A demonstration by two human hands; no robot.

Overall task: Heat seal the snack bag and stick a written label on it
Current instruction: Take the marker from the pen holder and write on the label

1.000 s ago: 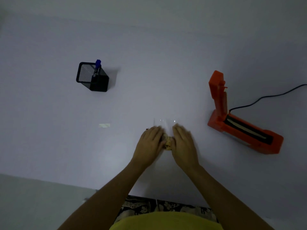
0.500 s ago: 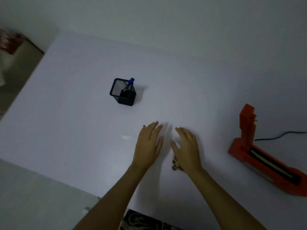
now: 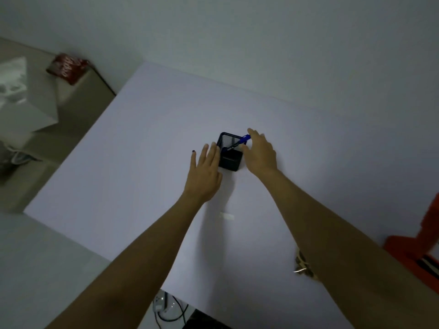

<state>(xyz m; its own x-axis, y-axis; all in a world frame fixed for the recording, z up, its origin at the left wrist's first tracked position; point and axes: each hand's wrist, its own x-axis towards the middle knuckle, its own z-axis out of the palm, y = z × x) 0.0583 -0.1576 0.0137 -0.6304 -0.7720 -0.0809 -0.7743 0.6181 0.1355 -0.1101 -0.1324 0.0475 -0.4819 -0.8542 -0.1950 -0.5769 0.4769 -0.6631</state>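
A black mesh pen holder [image 3: 229, 155] stands mid-table with a blue-capped pen [image 3: 240, 142] leaning in it. My left hand [image 3: 204, 172] lies open just left of the holder, fingers beside its wall. My right hand [image 3: 260, 151] reaches to the holder's right side, fingers spread near the pen's cap, holding nothing. The snack bag [image 3: 302, 263] lies near the table's front, mostly hidden under my right forearm. A small white label [image 3: 226, 215] lies flat between my arms. The orange heat sealer [image 3: 420, 255] shows at the right edge.
The white table [image 3: 142, 162] meets a pale wall behind. Off its left edge are a floor with a white box [image 3: 21, 96] and a red packet [image 3: 67, 67]. A power strip with cables [image 3: 166, 309] lies under the front edge.
Both hands left the snack bag and reached forward to the pen holder. The view swung left, pushing the sealer to the right edge.
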